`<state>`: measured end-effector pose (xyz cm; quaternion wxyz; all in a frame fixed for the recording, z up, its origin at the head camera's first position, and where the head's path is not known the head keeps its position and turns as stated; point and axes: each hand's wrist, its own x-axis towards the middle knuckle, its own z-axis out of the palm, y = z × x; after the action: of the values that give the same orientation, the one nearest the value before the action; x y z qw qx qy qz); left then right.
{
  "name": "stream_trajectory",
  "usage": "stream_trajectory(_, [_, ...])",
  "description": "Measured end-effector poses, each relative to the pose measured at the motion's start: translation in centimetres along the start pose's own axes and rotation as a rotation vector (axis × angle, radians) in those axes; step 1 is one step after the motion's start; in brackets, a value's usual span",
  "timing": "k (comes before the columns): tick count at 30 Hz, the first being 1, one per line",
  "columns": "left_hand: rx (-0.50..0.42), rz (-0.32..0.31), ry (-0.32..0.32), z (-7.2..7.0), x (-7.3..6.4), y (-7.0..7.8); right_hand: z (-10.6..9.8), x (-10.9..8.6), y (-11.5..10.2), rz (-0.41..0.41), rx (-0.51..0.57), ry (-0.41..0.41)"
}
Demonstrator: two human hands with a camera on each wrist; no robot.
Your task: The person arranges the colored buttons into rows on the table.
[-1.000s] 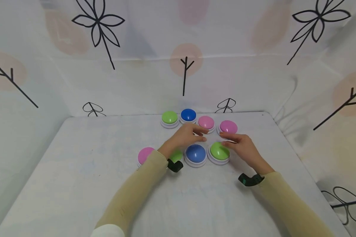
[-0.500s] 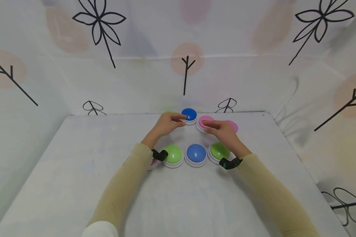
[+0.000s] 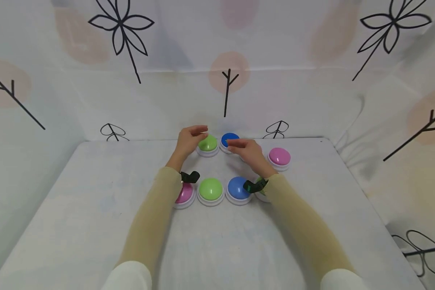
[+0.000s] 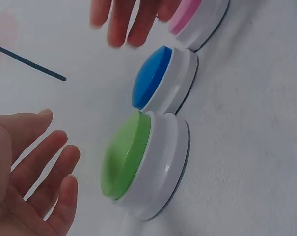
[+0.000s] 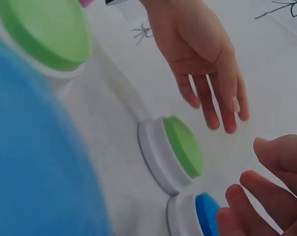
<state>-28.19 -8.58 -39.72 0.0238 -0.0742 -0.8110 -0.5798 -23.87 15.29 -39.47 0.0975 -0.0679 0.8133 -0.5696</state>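
My left hand (image 3: 189, 141) hovers just left of the back green push button (image 3: 208, 143), fingers loosely bent and apart from it in the left wrist view. The right hand (image 3: 251, 154) hangs over the back row by the blue push button (image 3: 229, 139), holding nothing; it hides most of a pink push button (image 4: 186, 14). Each button is a coloured dome on a round white base. To the right stands another pink button (image 3: 279, 156). In the front row are a pink button (image 3: 184, 193), a green one (image 3: 211, 189), a blue one (image 3: 238, 188) and a partly covered green one (image 3: 262, 194).
All the buttons stand on a white table (image 3: 217, 241). Behind it rises a white cloth backdrop (image 3: 174, 100) with black plant drawings, close to the back row. Dark wrist cameras sit at both wrists, low over the front buttons.
Both hands have moved left along the back row. The left went from near the back pink button to beside the green; the right came from above the front green button. The buttons stay put.
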Motion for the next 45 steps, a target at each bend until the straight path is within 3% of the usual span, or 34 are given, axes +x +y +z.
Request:
stream_trajectory(8, [-0.025, -0.015, 0.057, 0.7, -0.2, -0.8, 3.3, 2.3, -0.8, -0.063, 0.089, 0.059])
stream_trajectory(15, [0.082, 0.044, 0.05, 1.4, -0.1, -1.7, 4.9, 3.7, 0.1, -0.065, 0.138, 0.149])
stream_trajectory(21, [0.118, 0.071, 0.051, 1.5, -0.2, -2.2, 5.7, 4.0, 0.4, -0.122, 0.039, 0.188])
stream_trajectory(25, [0.13, 0.039, 0.078, 1.1, -0.6, -2.5, 5.9, 3.8, 0.3, -0.125, -0.059, 0.16])
stream_trajectory(28, [0.14, 0.007, 0.08, 1.0, -0.7, -2.7, 5.8, 3.7, 0.4, -0.116, -0.074, 0.168])
stream_trajectory(39, [0.183, -0.039, 0.001, 0.9, -0.3, -3.4, 5.9, 4.1, 0.8, -0.117, -0.122, 0.165])
stream_trajectory(45, [0.251, -0.062, -0.051, 0.8, -0.4, -3.3, 6.0, 4.3, 0.9, -0.102, -0.173, 0.105])
